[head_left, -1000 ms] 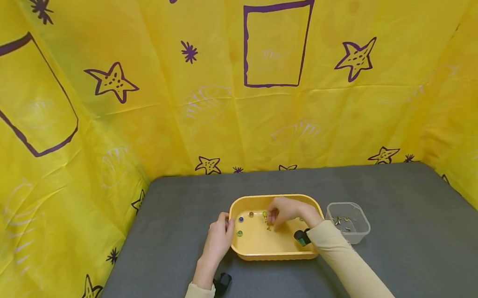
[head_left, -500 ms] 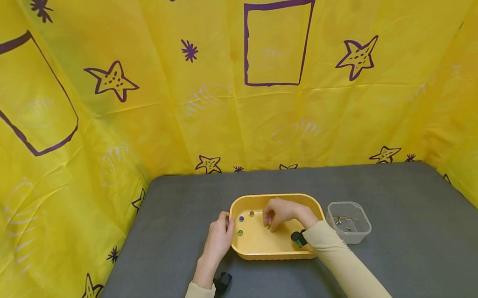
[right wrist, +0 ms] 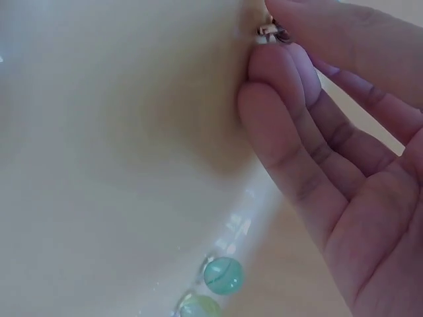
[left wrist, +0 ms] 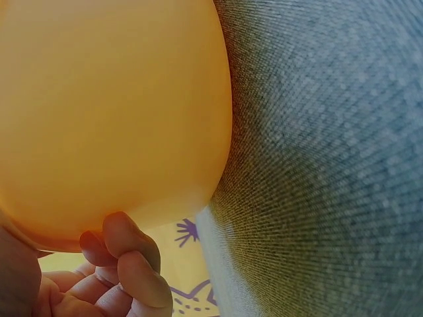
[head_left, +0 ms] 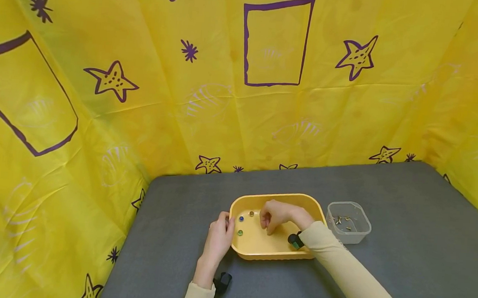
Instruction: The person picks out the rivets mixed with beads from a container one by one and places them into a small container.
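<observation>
A yellow plastic tray (head_left: 256,252) stands on the grey table. My left hand (head_left: 218,236) grips its left rim; in the left wrist view the fingers (left wrist: 139,264) curl against the tray's outer wall. Inside the tray my right hand (head_left: 278,215) reaches down to the floor. The right wrist view has its thumb and fingertips pinching a small shiny metal piece (right wrist: 269,32), mostly hidden, so its kind is unclear. Toward the left of the tray lie an amber marble (head_left: 251,213), a blue marble (head_left: 241,219) and a green marble (head_left: 240,233).
Right of the tray stands a clear plastic container (head_left: 359,224) with several small metal pieces (head_left: 339,219) in it. A teal marble (right wrist: 223,275) and a yellowish marble (right wrist: 200,306) show near the tray wall. A yellow patterned cloth (head_left: 266,123) hangs behind the table.
My right hand has shifted slightly left inside the tray. Gold-coloured metal pieces seen at its fingertips a second ago no longer show in the head view. The left hand stays put.
</observation>
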{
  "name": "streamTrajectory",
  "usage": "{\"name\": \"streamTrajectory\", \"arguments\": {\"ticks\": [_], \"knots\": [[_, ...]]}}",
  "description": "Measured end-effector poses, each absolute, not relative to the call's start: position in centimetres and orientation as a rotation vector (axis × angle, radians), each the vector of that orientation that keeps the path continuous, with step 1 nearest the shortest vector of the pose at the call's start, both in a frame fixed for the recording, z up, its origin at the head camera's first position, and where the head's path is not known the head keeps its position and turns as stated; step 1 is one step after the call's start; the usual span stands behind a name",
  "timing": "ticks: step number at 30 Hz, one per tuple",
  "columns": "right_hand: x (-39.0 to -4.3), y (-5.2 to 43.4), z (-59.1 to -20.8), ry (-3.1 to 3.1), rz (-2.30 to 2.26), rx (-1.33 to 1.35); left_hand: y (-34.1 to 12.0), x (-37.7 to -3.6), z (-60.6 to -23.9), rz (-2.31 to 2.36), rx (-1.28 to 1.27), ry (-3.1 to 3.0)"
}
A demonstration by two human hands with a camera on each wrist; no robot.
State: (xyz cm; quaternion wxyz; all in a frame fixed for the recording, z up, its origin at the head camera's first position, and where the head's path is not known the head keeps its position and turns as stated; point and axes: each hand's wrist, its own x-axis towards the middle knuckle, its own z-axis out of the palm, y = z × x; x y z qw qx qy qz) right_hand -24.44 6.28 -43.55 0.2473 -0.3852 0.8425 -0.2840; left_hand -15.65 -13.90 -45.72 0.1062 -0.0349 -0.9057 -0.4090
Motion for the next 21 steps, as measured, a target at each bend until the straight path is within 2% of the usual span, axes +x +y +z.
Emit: {"name": "streamTrajectory", "arguments": {"ticks": [21], "knots": [[-24.17, 6.03, -43.53, 2.302, -0.711, -1.069, -13.92, -15.68, -46.01, -1.164, -0.135, -2.636]]}}
